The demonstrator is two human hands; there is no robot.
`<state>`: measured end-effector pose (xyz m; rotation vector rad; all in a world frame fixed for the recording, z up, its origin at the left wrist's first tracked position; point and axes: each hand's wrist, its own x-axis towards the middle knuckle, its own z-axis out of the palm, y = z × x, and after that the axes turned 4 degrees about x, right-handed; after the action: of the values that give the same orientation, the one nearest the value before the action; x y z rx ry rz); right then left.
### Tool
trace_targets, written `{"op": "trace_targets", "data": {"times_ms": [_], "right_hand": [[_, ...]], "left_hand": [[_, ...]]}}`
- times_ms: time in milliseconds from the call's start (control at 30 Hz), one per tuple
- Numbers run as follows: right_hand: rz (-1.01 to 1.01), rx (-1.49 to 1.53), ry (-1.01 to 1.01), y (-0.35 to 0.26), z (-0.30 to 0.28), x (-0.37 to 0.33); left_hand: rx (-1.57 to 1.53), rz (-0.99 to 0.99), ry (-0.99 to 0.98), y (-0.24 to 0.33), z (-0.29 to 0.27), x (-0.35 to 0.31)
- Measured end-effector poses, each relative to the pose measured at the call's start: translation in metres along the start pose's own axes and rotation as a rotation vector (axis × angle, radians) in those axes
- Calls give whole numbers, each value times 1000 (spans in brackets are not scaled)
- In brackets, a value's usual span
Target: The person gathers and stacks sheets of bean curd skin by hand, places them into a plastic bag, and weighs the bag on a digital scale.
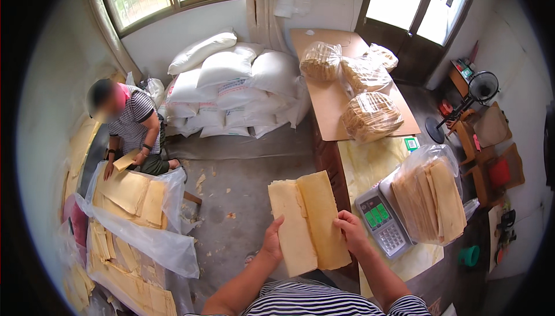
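In front of my body I hold a folded bundle of pale yellow dried sheets (325, 218), which look like tofu skin. It is opened out into two panels, the right one darker and rougher. My left hand (274, 240) grips the left edge with its thumb on top. My right hand (351, 232) closes on the right edge, its other fingers partly hidden underneath. To the right, a digital scale (386, 232) with a green lit display stands on the table. On it rests a clear plastic bag (430, 200) filled with upright sheets of the same kind.
Several bagged bundles (372, 116) lie on a cardboard-topped table (326, 125). White sacks (225, 93) are piled below the window. At left, a seated person (136, 122) handles a sheet by a plastic-covered stack (130, 194). A fan (483, 88) and chairs (497, 171) stand right.
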<state>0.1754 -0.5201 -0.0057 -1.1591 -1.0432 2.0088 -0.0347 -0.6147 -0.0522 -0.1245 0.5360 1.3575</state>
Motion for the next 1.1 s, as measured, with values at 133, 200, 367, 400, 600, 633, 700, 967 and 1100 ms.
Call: {"op": "trace_targets", "data": {"times_ms": [133, 200, 367, 400, 600, 633, 700, 967, 1100], "right_hand": [[44, 147, -113, -12, 19, -4], [37, 166, -127, -12, 25, -2], [6, 144, -171, -17, 48, -9], [9, 190, -183, -17, 54, -12], [0, 330, -247, -19, 88, -25], [-5, 371, -259, -22, 95, -26], [-15, 382, -279, -23, 105, -27], [-35, 498, -430, -21, 137, -22], [-24, 524, -466, -18, 168, -20]], "left_hand": [[33, 32, 27, 8, -26, -4], [22, 57, 7, 13, -34, -9], [12, 168, 25, 30, -30, -26], [10, 197, 41, 33, -27, -30], [127, 204, -94, 53, -20, -52], [129, 209, -99, 56, -24, -54], [165, 251, -73, 62, -34, -56], [43, 267, -195, 96, -37, -89], [-65, 276, -239, 116, -47, -110]]}}
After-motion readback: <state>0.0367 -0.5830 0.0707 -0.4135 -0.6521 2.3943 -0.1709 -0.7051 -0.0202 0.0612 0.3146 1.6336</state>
